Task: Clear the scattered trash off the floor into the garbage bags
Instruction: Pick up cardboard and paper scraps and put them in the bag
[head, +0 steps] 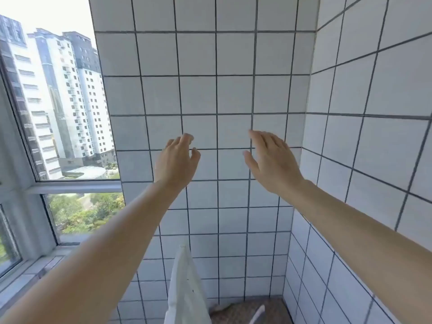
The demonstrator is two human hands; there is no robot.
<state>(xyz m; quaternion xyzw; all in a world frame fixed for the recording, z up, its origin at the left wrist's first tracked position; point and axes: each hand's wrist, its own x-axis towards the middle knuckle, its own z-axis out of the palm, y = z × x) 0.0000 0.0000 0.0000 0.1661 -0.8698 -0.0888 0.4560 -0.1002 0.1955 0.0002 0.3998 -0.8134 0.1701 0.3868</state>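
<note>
Fingers loose and empty on your left hand (177,160) and right hand (271,160), raised before the tiled wall (233,94); a white bag (187,291) stands near below. Pickup hasn't started: look down, find the trash.

A tiled corner of a high-rise flat, likely a balcony or utility nook: white square wall tiles (233,94) with dark grout meet a framed window (35,185) overlooking apartment towers (70,97) and treetops (86,211) far below.
</note>
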